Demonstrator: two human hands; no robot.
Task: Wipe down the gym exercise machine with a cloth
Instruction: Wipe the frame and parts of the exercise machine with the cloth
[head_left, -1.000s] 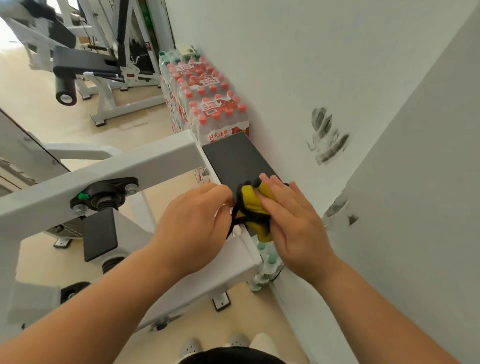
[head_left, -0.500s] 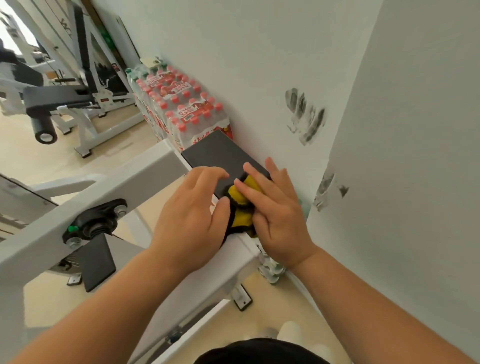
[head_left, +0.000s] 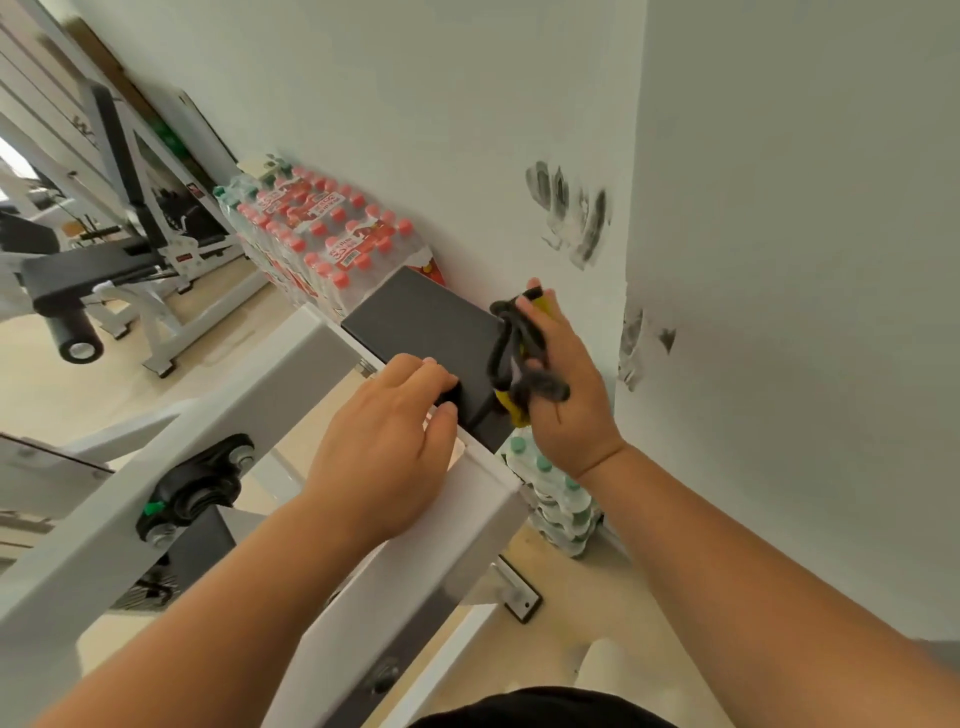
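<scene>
machine (head_left: 291, 374): white frame, black pad (head_left: 426, 322) on top | cloth (head_left: 511, 338): yellow-black, bunched, at pad's right edge

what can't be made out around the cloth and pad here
Head view:
- cloth: mostly covered by right hand; contact with black pad unclear
- left hand fingertips: curled over the pad's edge
- water bottles: labels too small
- white frame: cut by left edge

Light: bright, even daylight; blown-out white at the far left edge.
Shadows: soft, faint.
Blur: smeared yellow-and-black cloth (head_left: 511, 338).
Edges: wide-angle bending.
</scene>
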